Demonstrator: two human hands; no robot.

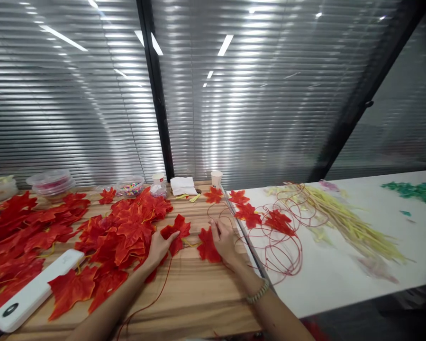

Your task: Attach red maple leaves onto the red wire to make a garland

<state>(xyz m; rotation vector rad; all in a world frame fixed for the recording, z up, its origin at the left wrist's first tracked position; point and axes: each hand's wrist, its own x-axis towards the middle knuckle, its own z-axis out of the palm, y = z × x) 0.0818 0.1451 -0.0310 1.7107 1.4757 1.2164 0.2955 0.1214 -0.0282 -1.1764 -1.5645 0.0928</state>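
Forearms [278, 308], red leaf [181, 228] in left grip [159, 247]

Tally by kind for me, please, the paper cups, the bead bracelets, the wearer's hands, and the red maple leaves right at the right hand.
Paper cups: 2
Bead bracelet: 1
Hands, left hand and right hand: 2
Red maple leaf at the right hand: 1
Total: 6
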